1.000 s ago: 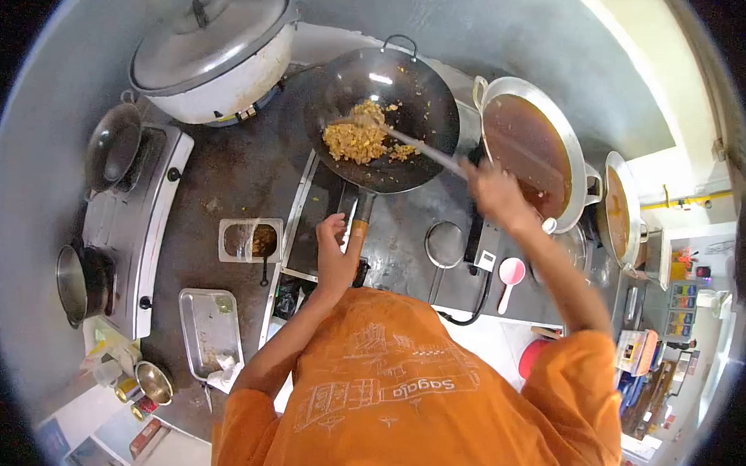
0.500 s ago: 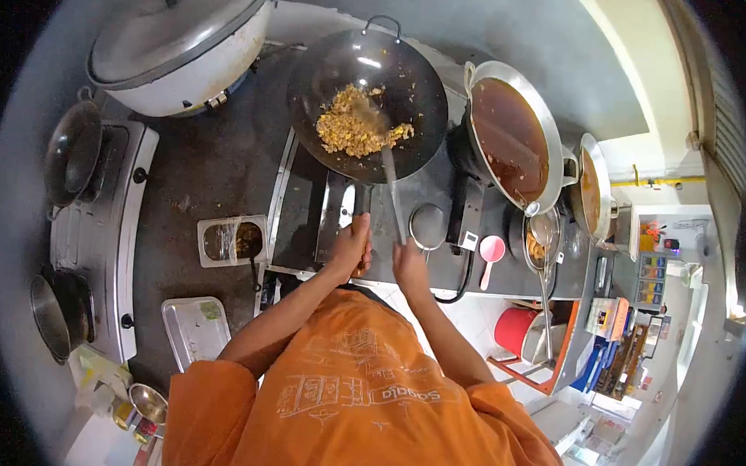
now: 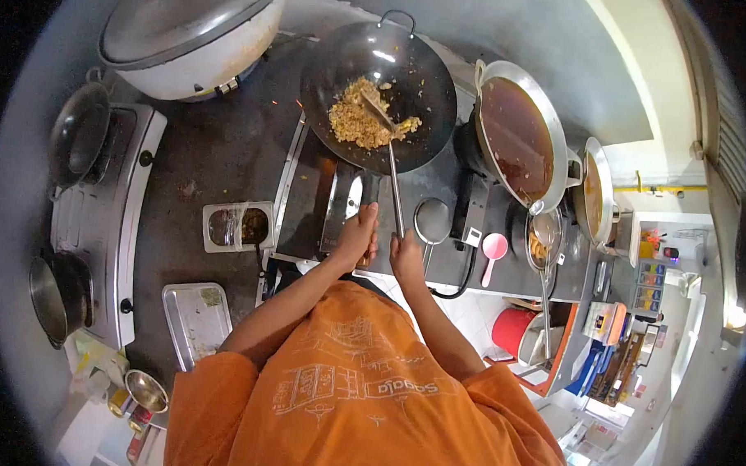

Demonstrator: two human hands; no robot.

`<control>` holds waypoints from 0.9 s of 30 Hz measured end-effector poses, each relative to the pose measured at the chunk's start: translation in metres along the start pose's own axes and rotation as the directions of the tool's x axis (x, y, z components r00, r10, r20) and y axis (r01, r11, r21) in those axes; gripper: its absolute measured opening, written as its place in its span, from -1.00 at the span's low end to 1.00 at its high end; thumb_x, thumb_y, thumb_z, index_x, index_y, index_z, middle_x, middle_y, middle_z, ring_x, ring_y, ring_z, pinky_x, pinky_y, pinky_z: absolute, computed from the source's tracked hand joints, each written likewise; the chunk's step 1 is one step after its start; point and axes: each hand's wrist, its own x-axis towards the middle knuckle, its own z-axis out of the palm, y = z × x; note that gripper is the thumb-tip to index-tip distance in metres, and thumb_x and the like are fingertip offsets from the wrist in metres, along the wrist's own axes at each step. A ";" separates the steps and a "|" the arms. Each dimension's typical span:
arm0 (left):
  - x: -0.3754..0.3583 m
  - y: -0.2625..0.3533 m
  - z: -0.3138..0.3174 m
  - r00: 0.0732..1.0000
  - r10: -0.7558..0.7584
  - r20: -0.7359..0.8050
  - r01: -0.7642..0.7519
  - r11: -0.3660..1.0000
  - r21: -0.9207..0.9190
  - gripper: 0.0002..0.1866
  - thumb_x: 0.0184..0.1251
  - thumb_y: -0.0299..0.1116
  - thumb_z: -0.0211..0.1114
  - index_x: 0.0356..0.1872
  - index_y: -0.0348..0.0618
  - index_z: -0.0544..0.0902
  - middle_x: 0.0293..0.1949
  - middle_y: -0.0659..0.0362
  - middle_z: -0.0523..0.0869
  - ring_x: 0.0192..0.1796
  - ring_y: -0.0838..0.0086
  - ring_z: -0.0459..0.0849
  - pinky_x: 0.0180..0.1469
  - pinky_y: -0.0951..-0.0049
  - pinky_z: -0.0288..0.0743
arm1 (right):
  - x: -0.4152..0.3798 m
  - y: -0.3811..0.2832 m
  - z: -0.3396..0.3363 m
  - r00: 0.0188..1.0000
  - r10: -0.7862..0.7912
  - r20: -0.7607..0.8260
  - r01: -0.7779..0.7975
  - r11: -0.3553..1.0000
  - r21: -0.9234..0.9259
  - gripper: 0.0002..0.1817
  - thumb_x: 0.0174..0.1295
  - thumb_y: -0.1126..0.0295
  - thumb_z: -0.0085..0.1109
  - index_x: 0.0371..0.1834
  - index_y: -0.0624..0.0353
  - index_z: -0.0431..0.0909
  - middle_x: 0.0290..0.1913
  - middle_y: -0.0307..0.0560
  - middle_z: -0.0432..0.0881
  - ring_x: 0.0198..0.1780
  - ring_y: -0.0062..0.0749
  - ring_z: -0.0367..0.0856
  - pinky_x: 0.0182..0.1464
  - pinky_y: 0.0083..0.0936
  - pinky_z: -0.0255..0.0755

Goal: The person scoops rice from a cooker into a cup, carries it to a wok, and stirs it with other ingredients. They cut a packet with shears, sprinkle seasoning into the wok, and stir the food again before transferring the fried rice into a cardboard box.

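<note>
My left hand [image 3: 356,239] is closed around the handle of a black wok [image 3: 435,112], its grip hiding most of that handle. In my right hand [image 3: 407,257] is the long metal handle of a wok spatula [image 3: 397,189]. The spatula's blade rests in a heap of what looks like fried rice [image 3: 354,125], bunched toward the wok's left side. Small bits of food cling to the bare right part of the wok. A round mesh strainer [image 3: 432,220] lies just right of the spatula handle.
Right of the wok stands a large pot of brown liquid [image 3: 517,143], near a pink ladle [image 3: 493,247]. To the left are a lidded white pot [image 3: 194,58], a steel container with dark food [image 3: 256,226], a metal tray [image 3: 196,321] and a gas stove [image 3: 131,216] with pans.
The spatula blade, blurred by motion before, now shows sharply in the rice, which is heaped a little differently. The whole view has shifted slightly. Both hands keep their grips.
</note>
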 end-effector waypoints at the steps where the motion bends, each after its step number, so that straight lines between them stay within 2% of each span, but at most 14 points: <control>1: -0.002 -0.002 -0.001 1.000 0.024 0.009 -0.025 1.000 0.020 -0.48 0.46 0.22 0.08 -0.34 -0.09 0.41 -0.65 0.31 0.41 -0.72 0.57 0.42 -0.69 0.50 0.37 | -0.003 0.011 0.004 1.000 0.002 0.003 -0.002 1.000 0.002 -0.70 0.41 0.21 0.09 -0.20 0.27 0.35 -0.46 0.45 0.59 -0.34 0.44 0.59 -0.35 0.19 0.42; 8: -0.004 -0.002 0.001 1.000 0.016 -0.007 -0.016 1.000 -0.012 -0.47 0.46 0.23 0.07 -0.32 -0.11 0.41 -0.66 0.31 0.40 -0.71 0.59 0.43 -0.69 0.51 0.38 | 0.010 0.016 -0.008 1.000 -0.008 0.005 0.008 0.998 0.069 -0.73 0.39 0.25 0.12 -0.16 0.25 0.35 -0.44 0.50 0.58 -0.31 0.44 0.59 -0.35 0.20 0.41; 10: 0.003 -0.007 -0.003 1.000 0.010 -0.017 -0.010 1.000 0.024 -0.46 0.44 0.24 0.09 -0.31 -0.11 0.40 -0.66 0.31 0.40 -0.71 0.60 0.43 -0.69 0.51 0.38 | 0.018 0.020 -0.011 0.998 -0.065 0.026 0.066 0.996 -0.058 -0.76 0.41 0.32 0.13 -0.20 0.29 0.38 -0.55 0.32 0.53 -0.43 0.35 0.52 -0.40 -0.06 0.36; 11: 0.006 -0.007 -0.003 1.000 0.019 -0.017 -0.018 1.000 0.019 -0.46 0.44 0.24 0.09 -0.31 -0.11 0.40 -0.66 0.31 0.40 -0.71 0.60 0.43 -0.69 0.51 0.38 | 0.022 0.017 -0.018 0.997 -0.074 0.024 0.075 0.995 -0.061 -0.76 0.41 0.32 0.13 -0.20 0.29 0.38 -0.55 0.32 0.53 -0.43 0.35 0.52 -0.40 -0.06 0.36; 14: 0.002 -0.010 -0.006 1.000 -0.015 -0.002 0.015 0.999 -0.029 -0.46 0.43 0.25 0.11 -0.29 -0.11 0.41 -0.67 0.31 0.41 -0.71 0.59 0.44 -0.69 0.50 0.39 | 0.022 -0.002 -0.058 0.996 -0.089 0.030 0.089 0.996 0.009 -0.74 0.42 0.26 0.14 -0.14 0.26 0.42 -0.56 0.26 0.55 -0.52 0.16 0.54 -0.45 -0.11 0.37; 16: -0.005 -0.002 -0.006 0.999 0.007 0.039 -0.006 1.000 -0.017 -0.46 0.43 0.24 0.12 -0.27 -0.12 0.41 -0.67 0.32 0.42 -0.71 0.59 0.45 -0.68 0.49 0.40 | 0.027 -0.003 -0.094 0.999 -0.047 0.025 0.044 0.994 0.097 -0.74 0.42 0.24 0.15 -0.13 0.24 0.44 -0.60 0.14 0.51 -0.61 -0.17 0.50 -0.51 -0.19 0.34; 17: -0.007 -0.001 -0.006 0.999 0.010 0.038 -0.009 0.999 -0.031 -0.46 0.43 0.24 0.12 -0.27 -0.12 0.41 -0.67 0.32 0.42 -0.71 0.59 0.45 -0.68 0.49 0.40 | 0.045 0.024 -0.102 0.998 -0.052 -0.020 0.054 0.993 0.102 -0.79 0.43 0.29 0.15 -0.18 0.23 0.44 -0.64 -0.04 0.41 -0.63 -0.40 0.35 -0.55 -0.30 0.27; 19: -0.009 0.001 -0.008 0.998 0.009 0.057 -0.008 1.000 -0.027 -0.48 0.43 0.23 0.12 -0.29 -0.10 0.42 -0.66 0.32 0.43 -0.71 0.59 0.46 -0.68 0.50 0.40 | 0.089 0.026 -0.160 0.949 -0.286 -0.130 0.273 0.956 -0.104 -0.87 0.42 0.42 0.10 -0.21 0.26 0.45 -0.59 -0.12 0.37 -0.51 -0.39 0.38 -0.40 -0.45 0.31; 20: -0.008 0.000 -0.009 0.998 0.009 0.058 -0.007 0.999 -0.035 -0.48 0.43 0.23 0.12 -0.29 -0.10 0.42 -0.66 0.32 0.43 -0.71 0.59 0.46 -0.68 0.50 0.40 | 0.126 0.045 -0.191 0.824 -0.541 -0.171 0.490 0.830 -0.265 -0.87 0.36 0.46 0.15 -0.20 0.30 0.46 -0.54 -0.02 0.41 -0.45 -0.33 0.45 -0.32 -0.39 0.35; 21: -0.007 -0.001 -0.009 0.999 0.011 0.048 -0.010 1.000 -0.026 -0.48 0.43 0.23 0.13 -0.31 -0.09 0.42 -0.65 0.32 0.44 -0.71 0.59 0.46 -0.68 0.50 0.40 | 0.155 0.038 -0.229 0.808 -0.573 -0.136 0.513 0.798 -0.317 -0.83 0.28 0.47 0.20 -0.14 0.31 0.48 -0.50 0.09 0.48 -0.47 -0.21 0.44 -0.34 -0.28 0.35; 22: -0.006 -0.002 -0.008 0.999 0.012 0.042 -0.011 1.000 -0.014 -0.49 0.43 0.22 0.13 -0.33 -0.07 0.42 -0.65 0.32 0.45 -0.71 0.59 0.46 -0.68 0.50 0.40 | 0.181 0.026 -0.266 0.809 -0.585 -0.062 0.458 0.692 -0.558 -0.83 0.30 0.39 0.16 -0.11 0.21 0.52 -0.46 0.15 0.58 -0.44 -0.02 0.56 -0.34 -0.16 0.41; 23: -0.006 -0.002 -0.008 0.999 0.013 0.048 -0.013 1.000 -0.020 -0.49 0.43 0.22 0.13 -0.33 -0.07 0.42 -0.65 0.32 0.45 -0.71 0.59 0.46 -0.68 0.50 0.40 | 0.195 0.001 -0.301 0.926 -0.378 0.017 0.260 0.601 -0.756 -0.77 0.36 0.23 0.10 -0.03 0.05 0.55 -0.40 0.15 0.66 -0.33 0.13 0.68 -0.30 -0.06 0.49; 25: -0.005 -0.002 -0.010 0.997 0.010 0.073 -0.005 0.998 -0.058 -0.49 0.43 0.22 0.14 -0.34 -0.07 0.44 -0.63 0.32 0.46 -0.69 0.59 0.47 -0.67 0.50 0.41 | 0.212 -0.081 -0.338 0.925 -0.378 0.029 0.195 0.411 -0.891 -0.73 0.38 0.10 0.08 0.01 -0.07 0.58 -0.37 0.10 0.70 -0.24 0.12 0.71 -0.22 -0.03 0.56; 27: -0.002 -0.005 -0.009 0.997 0.013 0.071 -0.007 0.997 -0.080 -0.49 0.42 0.22 0.14 -0.33 -0.08 0.44 -0.63 0.32 0.47 -0.68 0.60 0.48 -0.66 0.51 0.41 | 0.204 -0.173 -0.352 0.933 -0.293 0.207 0.271 0.197 -0.942 -0.71 0.36 0.09 0.12 0.04 -0.10 0.61 -0.29 0.05 0.74 -0.24 0.03 0.73 -0.20 -0.08 0.59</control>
